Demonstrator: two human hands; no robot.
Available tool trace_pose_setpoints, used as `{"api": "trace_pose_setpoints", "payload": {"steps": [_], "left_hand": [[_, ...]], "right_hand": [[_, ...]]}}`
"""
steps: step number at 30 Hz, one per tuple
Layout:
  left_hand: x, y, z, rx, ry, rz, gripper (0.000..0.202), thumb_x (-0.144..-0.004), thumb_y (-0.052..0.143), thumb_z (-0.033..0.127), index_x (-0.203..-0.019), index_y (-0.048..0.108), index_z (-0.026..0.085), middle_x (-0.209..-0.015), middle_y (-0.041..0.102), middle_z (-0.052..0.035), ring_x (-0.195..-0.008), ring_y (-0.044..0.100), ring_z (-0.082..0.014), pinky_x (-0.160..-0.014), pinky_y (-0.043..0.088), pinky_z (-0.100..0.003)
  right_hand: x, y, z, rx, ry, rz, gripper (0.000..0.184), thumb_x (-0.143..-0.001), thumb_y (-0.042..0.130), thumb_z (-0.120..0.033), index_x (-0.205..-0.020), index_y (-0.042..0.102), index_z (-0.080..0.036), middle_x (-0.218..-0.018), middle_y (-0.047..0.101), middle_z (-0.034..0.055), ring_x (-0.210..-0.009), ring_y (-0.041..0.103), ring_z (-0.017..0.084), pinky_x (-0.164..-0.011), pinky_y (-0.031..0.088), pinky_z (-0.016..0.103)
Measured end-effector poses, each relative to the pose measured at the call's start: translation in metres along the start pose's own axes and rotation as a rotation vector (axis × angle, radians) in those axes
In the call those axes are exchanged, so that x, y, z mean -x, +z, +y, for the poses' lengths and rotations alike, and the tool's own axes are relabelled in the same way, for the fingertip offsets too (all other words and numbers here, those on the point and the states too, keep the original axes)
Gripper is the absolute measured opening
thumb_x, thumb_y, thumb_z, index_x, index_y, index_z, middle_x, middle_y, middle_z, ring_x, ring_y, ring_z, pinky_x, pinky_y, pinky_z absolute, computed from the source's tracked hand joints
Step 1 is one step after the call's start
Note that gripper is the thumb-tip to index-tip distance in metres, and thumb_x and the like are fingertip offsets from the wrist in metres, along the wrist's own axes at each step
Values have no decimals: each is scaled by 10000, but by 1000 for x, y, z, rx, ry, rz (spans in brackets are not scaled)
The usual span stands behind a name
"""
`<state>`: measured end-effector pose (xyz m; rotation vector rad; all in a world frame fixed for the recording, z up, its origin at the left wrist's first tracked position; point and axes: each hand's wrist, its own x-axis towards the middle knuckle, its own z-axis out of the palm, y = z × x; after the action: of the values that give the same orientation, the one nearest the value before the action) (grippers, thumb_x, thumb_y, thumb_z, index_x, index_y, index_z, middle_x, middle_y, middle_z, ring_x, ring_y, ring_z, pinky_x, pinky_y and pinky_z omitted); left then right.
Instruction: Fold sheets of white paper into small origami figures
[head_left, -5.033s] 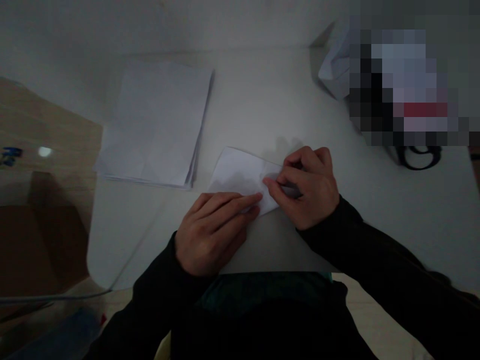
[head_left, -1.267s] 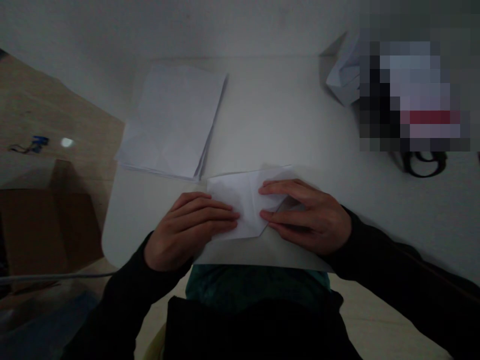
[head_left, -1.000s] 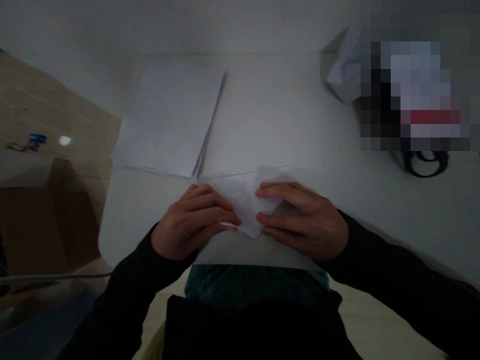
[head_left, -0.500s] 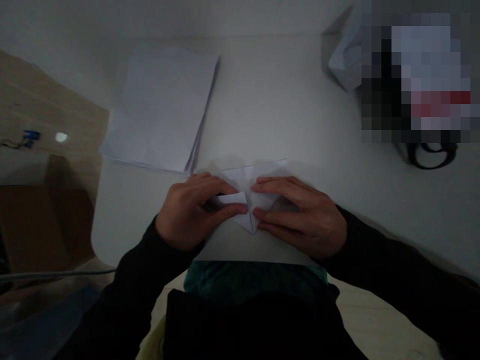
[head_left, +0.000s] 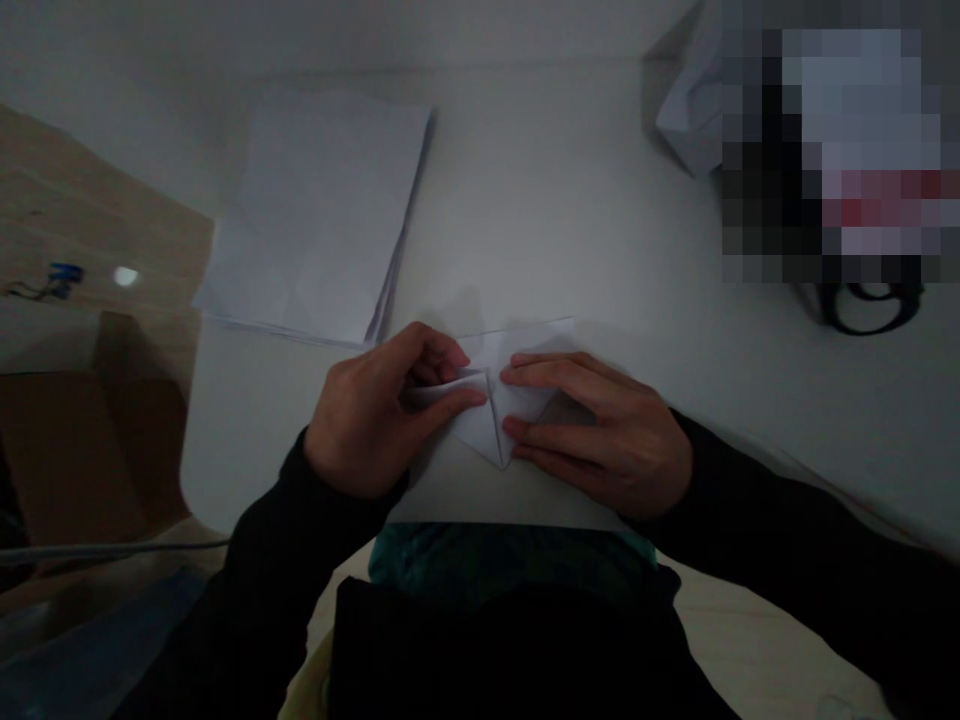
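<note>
A folded sheet of white paper [head_left: 476,430] lies near the table's front edge, pointed at the bottom, with a crease running up its middle. My left hand [head_left: 375,410] pinches a raised flap on the paper's left half, thumb in front and fingertips behind it. My right hand [head_left: 607,430] rests on the right half, its fingertips pressing close to the centre crease and steadying the paper. Part of the right half is hidden under that hand.
A stack of white paper [head_left: 322,210] lies at the back left of the white table [head_left: 540,220]. At the back right are a crumpled white item [head_left: 690,120], a pixelated area and a black loop [head_left: 874,310]. A cardboard box [head_left: 67,450] stands left of the table.
My left fingers have lifted away a little and shifted up and left, opening the flap's edge. My right hand stays nearly where it was.
</note>
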<state>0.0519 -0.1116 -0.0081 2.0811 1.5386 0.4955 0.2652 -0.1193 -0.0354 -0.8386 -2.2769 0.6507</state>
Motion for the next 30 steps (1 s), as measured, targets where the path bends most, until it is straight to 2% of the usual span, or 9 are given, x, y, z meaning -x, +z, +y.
{"api": "trace_pose_setpoints", "payload": {"steps": [4,8,11,16,19,21,23,26,30], "left_hand": [[-1,1,1,0,25,-4,181,-778,643,372,-762,628,192,-718,668,20,-609,591,-105,-581,474,-227],[-2,0,1,54,11,-4,156,-775,644,351,-736,647,200,-736,680,21,-645,613,-107,-617,490,-224],[-3,-4,1,72,-55,-65,138,-761,655,351,-749,663,213,-750,689,28,-663,626,-107,-639,498,-212],[-3,-13,-1,161,-123,-177,226,-737,679,350,-938,667,245,-750,701,38,-665,643,-114,-649,508,-203],[-3,-16,-2,220,-106,-232,108,-739,673,325,-784,680,227,-707,689,32,-626,625,-106,-610,496,-195],[-2,-16,-2,232,-87,-215,117,-739,669,313,-676,664,215,-677,674,28,-600,606,-101,-586,485,-196],[-1,-13,-2,216,-82,-164,114,-731,675,306,-663,666,216,-672,668,25,-595,597,-102,-575,479,-203],[2,-8,-2,197,-88,-70,84,-721,692,301,-703,679,220,-699,674,19,-614,603,-107,-577,482,-211],[12,-8,-2,188,-136,-19,125,-736,687,303,-838,680,230,-776,694,15,-676,636,-118,-639,510,-223]], "right_hand": [[0,0,-1,-3,8,-8,151,-835,584,-229,-767,713,-187,-1101,629,99,-1112,557,226,-874,522,400],[1,1,0,-21,14,-7,142,-833,589,-234,-768,708,-194,-1110,624,90,-1115,553,225,-872,521,413],[1,2,2,-41,1,9,131,-828,594,-230,-779,709,-191,-1110,625,93,-1113,555,229,-866,523,416],[1,2,3,-77,3,14,120,-827,595,-225,-815,710,-193,-1109,630,103,-1113,557,232,-868,524,419],[2,3,3,-78,-2,28,121,-827,597,-234,-827,711,-193,-1111,630,103,-1110,561,233,-867,528,417],[2,3,4,-68,-7,28,125,-827,597,-233,-826,712,-186,-1110,628,106,-1110,561,238,-860,530,413],[2,3,4,-63,-11,25,128,-829,593,-233,-824,711,-185,-1110,628,105,-1110,562,239,-854,532,415],[2,3,4,-66,-11,29,129,-831,592,-239,-823,709,-185,-1112,628,103,-1109,563,237,-854,531,420],[2,2,4,-56,-1,10,131,-834,590,-242,-831,707,-183,-1113,627,107,-1113,559,237,-859,528,421]]}}
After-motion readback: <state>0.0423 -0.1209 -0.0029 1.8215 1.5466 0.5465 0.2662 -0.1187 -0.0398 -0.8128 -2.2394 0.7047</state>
